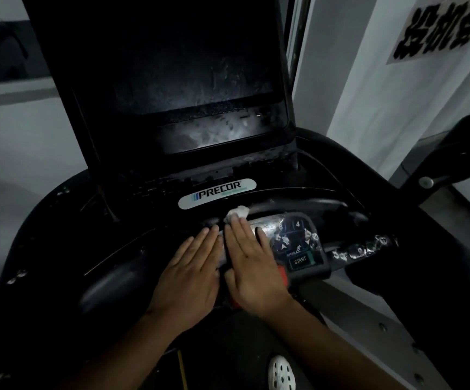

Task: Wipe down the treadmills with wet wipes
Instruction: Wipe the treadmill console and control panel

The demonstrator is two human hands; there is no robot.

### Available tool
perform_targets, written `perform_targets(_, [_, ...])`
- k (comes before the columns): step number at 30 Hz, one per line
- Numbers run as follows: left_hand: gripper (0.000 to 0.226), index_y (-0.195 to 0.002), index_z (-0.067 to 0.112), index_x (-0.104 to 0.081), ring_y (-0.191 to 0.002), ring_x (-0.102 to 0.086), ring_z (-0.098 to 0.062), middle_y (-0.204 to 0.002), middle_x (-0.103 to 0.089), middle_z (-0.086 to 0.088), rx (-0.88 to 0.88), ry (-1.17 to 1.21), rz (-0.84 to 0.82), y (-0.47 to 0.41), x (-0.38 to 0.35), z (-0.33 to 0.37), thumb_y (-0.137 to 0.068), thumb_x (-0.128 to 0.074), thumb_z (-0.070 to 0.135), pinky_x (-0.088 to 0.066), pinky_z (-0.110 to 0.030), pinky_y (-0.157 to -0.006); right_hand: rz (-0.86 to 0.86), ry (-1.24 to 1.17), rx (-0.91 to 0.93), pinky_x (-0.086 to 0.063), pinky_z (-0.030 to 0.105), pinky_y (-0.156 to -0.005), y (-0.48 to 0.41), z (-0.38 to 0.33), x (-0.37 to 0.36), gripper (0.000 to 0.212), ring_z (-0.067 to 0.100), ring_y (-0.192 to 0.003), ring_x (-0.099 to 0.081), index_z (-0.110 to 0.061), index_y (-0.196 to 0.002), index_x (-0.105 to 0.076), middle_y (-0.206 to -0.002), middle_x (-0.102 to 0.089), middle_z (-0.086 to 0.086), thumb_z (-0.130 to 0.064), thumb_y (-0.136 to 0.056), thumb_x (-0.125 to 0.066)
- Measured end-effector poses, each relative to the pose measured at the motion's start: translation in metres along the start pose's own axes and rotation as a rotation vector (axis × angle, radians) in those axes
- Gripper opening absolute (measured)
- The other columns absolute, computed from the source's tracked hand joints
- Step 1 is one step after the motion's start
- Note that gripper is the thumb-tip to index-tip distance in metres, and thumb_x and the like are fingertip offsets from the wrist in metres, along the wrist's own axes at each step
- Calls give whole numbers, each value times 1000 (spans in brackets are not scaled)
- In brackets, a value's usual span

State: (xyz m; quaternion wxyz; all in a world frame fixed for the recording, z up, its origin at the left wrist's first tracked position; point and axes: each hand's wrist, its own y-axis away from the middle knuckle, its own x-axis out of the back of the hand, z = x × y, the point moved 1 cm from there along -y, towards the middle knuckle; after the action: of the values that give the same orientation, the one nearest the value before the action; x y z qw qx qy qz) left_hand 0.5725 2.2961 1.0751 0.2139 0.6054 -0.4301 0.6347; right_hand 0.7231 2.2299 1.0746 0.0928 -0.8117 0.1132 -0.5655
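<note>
A black Precor treadmill console (110,209) fills the view, its dark screen (189,66) streaked with wet smears. Both hands lie flat, side by side, on the control panel (298,243) below the logo badge. My right hand (252,266) presses a crumpled white wet wipe (238,213) against the panel with straight fingers; the wipe pokes out past the fingertips. My left hand (193,273) rests flat next to it, fingers straight, holding nothing. Most of the wipe is hidden under my right hand.
To the right of my hand sit a START button (300,260), speed keys and a red stop tab (283,274). The right handrail (363,249) glistens with moisture. A white wall with a sign (439,26) stands right. A white shoe (281,372) shows below.
</note>
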Motion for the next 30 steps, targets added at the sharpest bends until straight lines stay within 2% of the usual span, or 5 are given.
perform_targets(7, [62, -152, 5, -33, -152, -22, -22, -164, -26, -11, 20, 21, -3, 1, -3, 0, -97, -37, 31, -17, -40, -123, 201, -49, 31, -50, 48, -102, -19, 33, 17, 46, 31, -123, -58, -5, -129, -65, -135, -61, 12, 3, -84, -69])
perform_targets(14, [62, -153, 5, -35, -153, -21, -21, -163, -26, -11, 20, 19, -9, 2, -2, 0, -96, -38, 31, -18, -40, -123, 328, -5, 51, -55, 41, -72, -47, 17, 20, 17, 24, -75, -64, -9, -82, -70, -82, -69, 8, -14, -94, -58])
perform_targets(19, [61, -153, 4, -36, -153, -22, -23, -164, -27, -12, 5, 9, -2, 3, -2, 0, -98, -35, 31, -18, -41, -123, 277, 27, 170, -52, 41, -100, -7, 29, 11, 23, 22, -115, -63, -6, -111, -74, -124, -70, 10, -10, -91, -63])
perform_targets(23, [63, -153, 5, -36, -152, -23, -22, -164, -27, -11, 25, 29, -6, 2, -1, 1, -97, -37, 33, -21, -42, -122, 204, 76, -116, -33, 50, -119, 5, 39, 15, 47, 25, -145, -39, -6, -137, -58, -155, -44, 12, -34, -104, -41])
perform_targets(30, [63, -153, 6, -36, -152, -22, -22, -164, -26, -10, 18, 15, -35, 1, 0, 0, -98, -36, 36, -18, -40, -122, 252, -150, -104, -51, 30, -94, -13, 21, 13, 30, 29, -108, -65, -1, -113, -72, -118, -67, 14, -17, -95, -52])
